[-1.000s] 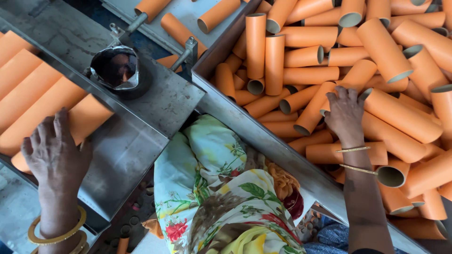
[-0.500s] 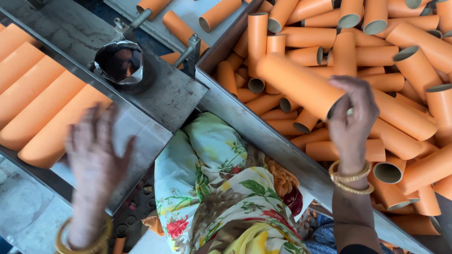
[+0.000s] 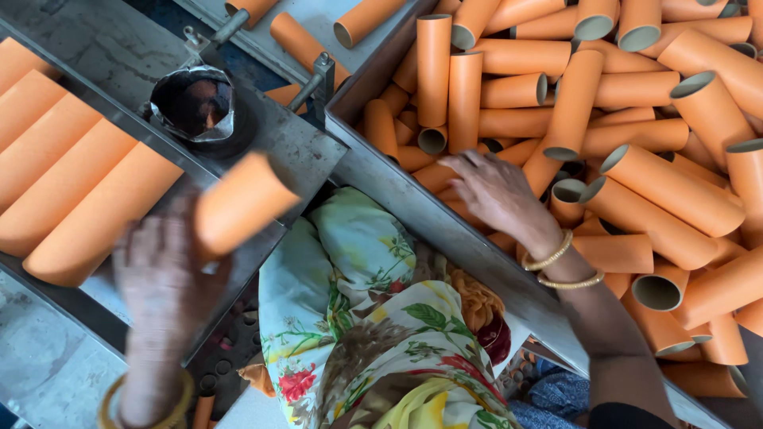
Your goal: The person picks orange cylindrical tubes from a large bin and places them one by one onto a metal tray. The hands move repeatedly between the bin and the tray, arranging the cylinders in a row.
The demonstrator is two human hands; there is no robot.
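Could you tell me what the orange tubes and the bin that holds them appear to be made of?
The orange tubes look like matte cardboard: thin walls, hollow open ends, pale grey inside. The bin looks like dull grey sheet metal, scuffed along its flat rim. Neither is certain from the look alone.

The bin (image 3: 373,159) on the right is heaped with orange tubes (image 3: 675,191) lying crosswise and on end, so the right hand (image 3: 497,191) has room only on top of the pile; few gaps open between them. On the metal worktop (image 3: 119,48), a row of tubes (image 3: 71,199) fills the left side, and the dark round pot (image 3: 193,105) with its two posts blocks the middle. The left hand (image 3: 163,274), holding a blurred tube (image 3: 242,202), passes over the bare strip between row and bin wall.
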